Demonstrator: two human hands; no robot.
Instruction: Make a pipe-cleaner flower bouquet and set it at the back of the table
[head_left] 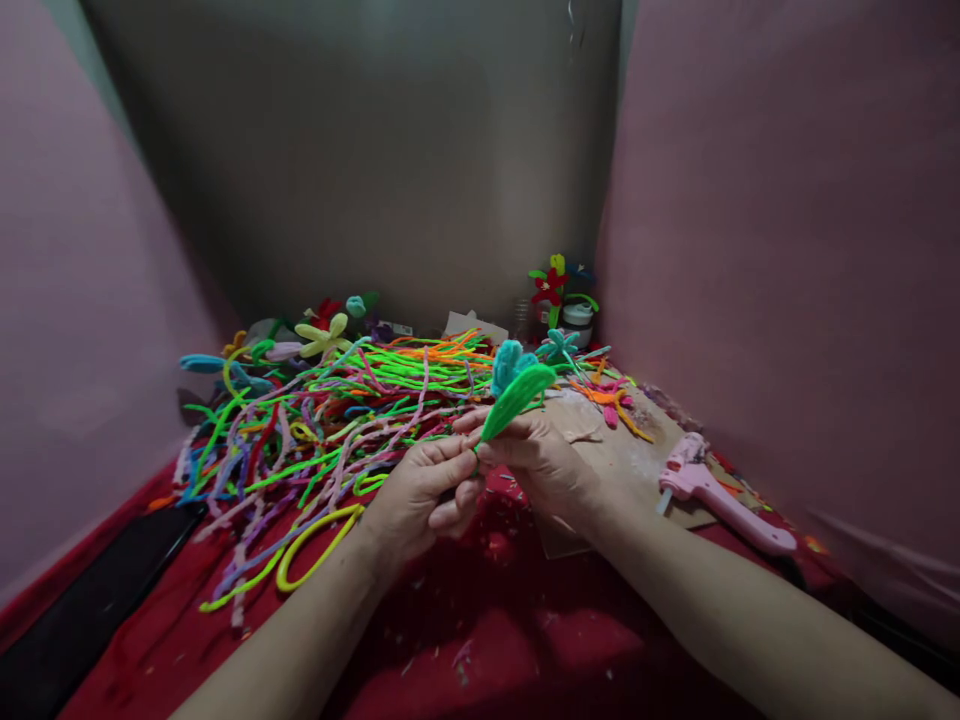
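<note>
In the head view, the left hand [424,495] and the right hand [544,465] meet over the red cloth [495,620], fingers and thumbs of both pinched closed around the narrow base of a green leaf [519,398], which tilts up to the right. Just beyond the leaf is a turquoise flower [510,365], and left of it spreads a heap of fuzzy stems [330,430]; to its right, a pink glue gun [716,490] lies partly on a piece of cardboard [619,450].

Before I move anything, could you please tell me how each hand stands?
Left hand: closed, pinching the green leaf near its base.
Right hand: closed, fingers at the same base.
</note>
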